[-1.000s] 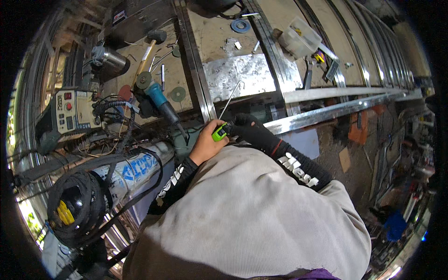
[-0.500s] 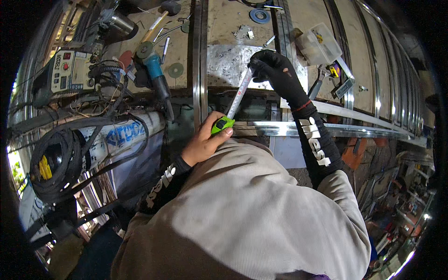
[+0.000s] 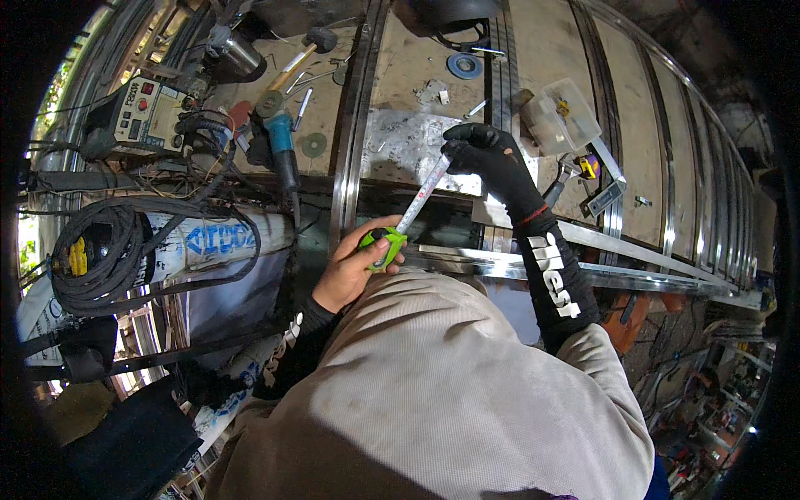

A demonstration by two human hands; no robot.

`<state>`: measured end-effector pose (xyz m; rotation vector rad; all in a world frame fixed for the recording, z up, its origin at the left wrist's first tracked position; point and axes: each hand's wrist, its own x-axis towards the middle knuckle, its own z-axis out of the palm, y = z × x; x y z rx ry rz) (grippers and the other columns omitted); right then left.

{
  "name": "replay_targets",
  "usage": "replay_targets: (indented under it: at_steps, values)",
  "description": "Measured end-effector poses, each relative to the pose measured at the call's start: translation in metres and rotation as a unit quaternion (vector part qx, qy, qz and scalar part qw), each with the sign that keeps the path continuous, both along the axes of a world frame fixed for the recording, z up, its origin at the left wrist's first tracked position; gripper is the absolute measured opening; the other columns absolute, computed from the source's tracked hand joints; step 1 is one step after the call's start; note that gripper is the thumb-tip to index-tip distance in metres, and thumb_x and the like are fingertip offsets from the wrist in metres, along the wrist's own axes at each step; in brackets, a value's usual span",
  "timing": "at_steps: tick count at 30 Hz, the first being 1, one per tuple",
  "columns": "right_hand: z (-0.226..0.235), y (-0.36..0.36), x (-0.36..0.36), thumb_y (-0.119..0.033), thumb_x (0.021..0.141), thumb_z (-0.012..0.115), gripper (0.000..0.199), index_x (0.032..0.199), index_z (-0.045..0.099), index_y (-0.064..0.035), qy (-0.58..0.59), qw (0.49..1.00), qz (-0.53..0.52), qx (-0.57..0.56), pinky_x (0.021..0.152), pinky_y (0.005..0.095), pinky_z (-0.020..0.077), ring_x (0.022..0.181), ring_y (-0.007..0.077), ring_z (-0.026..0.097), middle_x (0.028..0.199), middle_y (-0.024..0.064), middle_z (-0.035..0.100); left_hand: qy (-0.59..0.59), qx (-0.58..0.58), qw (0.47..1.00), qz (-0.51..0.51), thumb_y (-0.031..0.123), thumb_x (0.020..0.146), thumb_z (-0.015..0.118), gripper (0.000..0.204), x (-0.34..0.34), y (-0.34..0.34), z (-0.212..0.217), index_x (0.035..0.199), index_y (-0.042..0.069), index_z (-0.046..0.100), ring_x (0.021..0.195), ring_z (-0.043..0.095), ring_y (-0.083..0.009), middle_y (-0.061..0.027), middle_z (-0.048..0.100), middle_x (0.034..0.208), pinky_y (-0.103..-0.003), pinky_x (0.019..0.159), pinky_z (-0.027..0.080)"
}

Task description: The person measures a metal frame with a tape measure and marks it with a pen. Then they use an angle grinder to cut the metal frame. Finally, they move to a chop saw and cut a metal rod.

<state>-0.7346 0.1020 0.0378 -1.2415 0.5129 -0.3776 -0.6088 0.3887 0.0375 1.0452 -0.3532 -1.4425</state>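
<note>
My bare left hand is wrapped round a green tape measure in front of my body. A short length of its white blade runs up and right to my right hand. That hand wears a black glove, and its thumb and fingers pinch the blade's end. Beneath the gloved fingers is a shiny metal plate on the bench. Just below the blade, bright metal tubes run off to the right.
A blue angle grinder, a hammer and a welding machine are at the left. Coiled black cable hangs near a white cylinder. To the right are a clear plastic box and a square-shaped metal tool.
My view has shifted, with more of the bench's far side showing. The tape measure is tilted more, with my left thumb now on top of it. Both hands keep their hold.
</note>
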Motion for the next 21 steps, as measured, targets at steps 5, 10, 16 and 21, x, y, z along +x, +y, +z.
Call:
replay_targets:
  at_steps: [5, 10, 16, 21]
  values:
    - [0.002, -0.007, -0.018, -0.012, 0.094, 0.07, 0.024, 0.114, 0.068, 0.0006, 0.021, 0.999, 0.031, 0.005, 0.073, 0.0304, 0.0596, 0.081, 0.0157, 0.07, 0.095, 0.0079, 0.072, -0.058, -0.005, 0.998, -0.012, 0.019, 0.099, 0.058, 0.043, -0.014, -0.009, -0.001, 0.138, 0.003, 0.049, 0.102, 0.064, -0.0218, -0.0132, 0.062, 0.116, -0.036, 0.089, 0.054]
    - [-0.001, -0.009, -0.043, -0.011, 0.095, 0.069, 0.024, 0.116, 0.068, -0.0002, 0.001, 0.999, 0.042, 0.005, 0.082, 0.0315, 0.0601, 0.089, 0.0162, 0.07, 0.099, 0.008, 0.072, -0.092, 0.008, 0.994, -0.062, 0.013, 0.095, 0.06, 0.045, -0.019, -0.014, 0.003, 0.138, 0.003, 0.047, 0.102, 0.062, -0.0213, -0.0115, 0.06, 0.113, -0.034, 0.095, 0.049]
    - [-0.003, -0.01, -0.055, -0.01, 0.095, 0.069, 0.021, 0.114, 0.067, -0.0022, -0.026, 0.999, 0.023, 0.017, 0.082, 0.0293, 0.0587, 0.091, 0.0149, 0.07, 0.102, 0.0075, 0.073, 0.143, -0.013, 0.986, -0.082, 0.016, 0.097, 0.059, 0.064, -0.006, -0.023, 0.013, 0.153, 0.0, 0.035, 0.114, 0.06, -0.0235, -0.0165, 0.059, 0.127, -0.037, 0.104, 0.047]
    - [0.004, -0.013, -0.057, -0.01, 0.096, 0.067, 0.019, 0.113, 0.066, -0.0019, -0.015, 0.999, 0.032, 0.015, 0.079, 0.0272, 0.0571, 0.09, 0.0135, 0.068, 0.102, 0.0075, 0.072, 0.047, 0.038, 0.995, -0.078, 0.013, 0.096, 0.055, 0.052, -0.01, -0.033, 0.027, 0.145, -0.003, 0.046, 0.11, 0.064, -0.0265, -0.0174, 0.064, 0.121, -0.037, 0.102, 0.047]
